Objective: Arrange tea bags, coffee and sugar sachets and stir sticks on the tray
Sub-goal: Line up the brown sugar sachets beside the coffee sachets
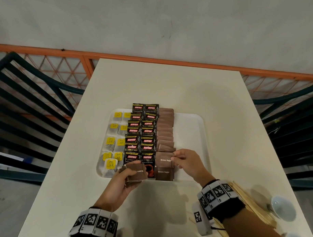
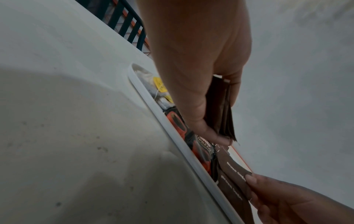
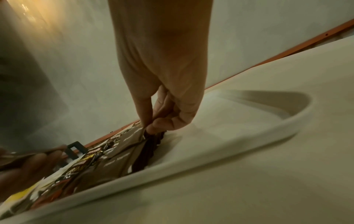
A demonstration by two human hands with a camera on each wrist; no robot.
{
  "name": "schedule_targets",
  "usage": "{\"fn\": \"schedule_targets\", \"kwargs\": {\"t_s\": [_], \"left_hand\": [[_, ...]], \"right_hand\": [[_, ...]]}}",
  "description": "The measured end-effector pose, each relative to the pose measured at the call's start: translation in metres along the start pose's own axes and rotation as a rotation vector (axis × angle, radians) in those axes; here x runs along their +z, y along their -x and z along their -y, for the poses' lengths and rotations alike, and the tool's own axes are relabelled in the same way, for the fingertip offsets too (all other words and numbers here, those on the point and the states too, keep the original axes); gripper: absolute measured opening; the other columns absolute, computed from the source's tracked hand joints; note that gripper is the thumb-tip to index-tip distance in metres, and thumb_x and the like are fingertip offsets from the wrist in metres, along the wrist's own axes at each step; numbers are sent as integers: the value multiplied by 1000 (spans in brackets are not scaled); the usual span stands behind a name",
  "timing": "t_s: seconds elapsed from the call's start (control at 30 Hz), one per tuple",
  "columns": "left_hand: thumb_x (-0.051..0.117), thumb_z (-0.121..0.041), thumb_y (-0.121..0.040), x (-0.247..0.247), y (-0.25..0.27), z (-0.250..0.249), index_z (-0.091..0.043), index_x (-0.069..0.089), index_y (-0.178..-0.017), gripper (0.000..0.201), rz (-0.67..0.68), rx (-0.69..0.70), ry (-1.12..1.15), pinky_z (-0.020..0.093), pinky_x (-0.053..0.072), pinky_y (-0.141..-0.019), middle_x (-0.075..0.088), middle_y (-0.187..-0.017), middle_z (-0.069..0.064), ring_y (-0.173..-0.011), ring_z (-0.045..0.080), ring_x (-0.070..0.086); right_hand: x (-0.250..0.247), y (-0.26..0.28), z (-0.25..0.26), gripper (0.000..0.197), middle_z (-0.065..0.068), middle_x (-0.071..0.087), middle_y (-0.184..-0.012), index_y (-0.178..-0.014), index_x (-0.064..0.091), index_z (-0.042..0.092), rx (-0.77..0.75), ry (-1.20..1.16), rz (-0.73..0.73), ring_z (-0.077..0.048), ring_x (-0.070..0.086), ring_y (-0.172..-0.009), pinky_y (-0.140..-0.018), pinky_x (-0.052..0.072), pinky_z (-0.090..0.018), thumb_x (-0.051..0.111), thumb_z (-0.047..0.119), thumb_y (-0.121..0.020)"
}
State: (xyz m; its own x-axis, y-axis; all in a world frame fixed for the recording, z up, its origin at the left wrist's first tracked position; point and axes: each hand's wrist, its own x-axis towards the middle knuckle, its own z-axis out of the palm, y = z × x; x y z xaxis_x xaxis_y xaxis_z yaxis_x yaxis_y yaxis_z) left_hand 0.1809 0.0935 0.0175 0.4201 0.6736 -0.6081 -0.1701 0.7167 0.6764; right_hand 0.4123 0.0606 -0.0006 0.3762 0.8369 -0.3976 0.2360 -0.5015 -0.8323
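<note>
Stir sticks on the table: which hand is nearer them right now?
Right. The right hand pinches a brown sugar sachet on the tray, with the stir sticks just beside its wrist. The left hand grips a sachet stack across the table from them.

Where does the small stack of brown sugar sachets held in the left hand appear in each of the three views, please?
Head view: lower centre, the stack of brown sugar sachets in the left hand, over the tray's near edge.
Left wrist view: centre right, edge-on between thumb and fingers.
Right wrist view: far left edge, blurred.
Shared landmark: the white tray rim.
</note>
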Motion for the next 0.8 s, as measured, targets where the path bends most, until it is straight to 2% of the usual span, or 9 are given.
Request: {"fn": "schedule_targets", "kwargs": {"t_s": [0.07, 0.1, 0.2, 0.33, 0.4, 0.47, 0.57, 0.7, 0.8], "left_hand": [[41, 2, -90, -1, 1, 1, -11, 60, -117, 36, 3, 1, -27, 33, 53, -83, 68, -110, 17, -102, 31, 65], [43, 3, -90, -1, 1, 1, -12, 59, -118, 36, 6, 4, -42, 32, 54, -82, 68, -111, 17, -103, 30, 65], [50, 3, -88, -1, 1, 2, -14, 59, -117, 35, 13, 15, -77, 27, 57, -77, 69, -110, 14, -93, 21, 69], [57, 2, -84, 2, 2, 1, -15, 60, -115, 36, 33, 30, -108, 26, 56, -75, 71, -104, 10, -91, 20, 69], [59, 3, -82, 3, 2, 1, -15, 61, -112, 35, 29, 36, -119, 24, 57, -69, 73, -98, 8, -86, 19, 70], [61, 4, -81, 4, 3, 0, -15, 62, -108, 33, 21, 42, -135, 23, 56, -64, 74, -93, 7, -81, 18, 71], [63, 2, -80, 5, 4, 0, -14, 62, -108, 33, 31, 54, -157, 25, 55, -66, 71, -99, 12, -85, 20, 70], [63, -2, -81, 4, 3, 1, -10, 61, -110, 30, 19, 56, -163, 24, 55, -67, 72, -98, 11, -82, 20, 70], [59, -5, -85, 2, 3, 1, -13, 62, -105, 22, -29, 56, -126, 25, 55, -63, 72, -95, 8, -77, 18, 70]], "right_hand": [[1, 1, -1, 11, 0, 66, -84, -84, 62, 20, -15, 38, -32, -7, 57, -70, -79, 51, -30, 70, 14, -79], [2, 1, -1, 11, 2, 65, -81, -85, 62, 19, -27, 50, -52, -7, 56, -69, -78, 50, -27, 70, 14, -79], [3, 4, 1, 15, 6, 58, -71, -89, 62, 13, -87, 76, -126, -8, 54, -70, -65, 41, -3, 71, 11, -78], [7, 10, 8, 16, 3, 55, -75, -96, 59, 14, -170, 142, -162, -4, 50, -67, -61, 40, -3, 68, 16, -82], [10, 17, 17, 15, 5, 58, -84, -99, 61, 15, -228, 177, -79, 0, 52, -74, -65, 41, -4, 63, 21, -86], [15, 25, 26, 19, 9, 61, -91, -104, 62, 17, -256, 192, 134, 3, 54, -82, -73, 42, -7, 58, 28, -89], [24, 33, 32, 26, 6, 65, -92, -104, 64, 17, -216, 198, 378, -4, 59, -82, -76, 47, -19, 59, 36, -87], [31, 35, 33, 14, -6, 67, -92, -100, 60, 9, -136, 32, 439, -8, 63, -72, -64, 49, -19, 60, 17, -88], [30, 35, 35, 10, -6, 65, -92, -101, 57, 10, -73, -111, 457, -13, 66, -71, -66, 55, -24, 52, 9, -92]]}}
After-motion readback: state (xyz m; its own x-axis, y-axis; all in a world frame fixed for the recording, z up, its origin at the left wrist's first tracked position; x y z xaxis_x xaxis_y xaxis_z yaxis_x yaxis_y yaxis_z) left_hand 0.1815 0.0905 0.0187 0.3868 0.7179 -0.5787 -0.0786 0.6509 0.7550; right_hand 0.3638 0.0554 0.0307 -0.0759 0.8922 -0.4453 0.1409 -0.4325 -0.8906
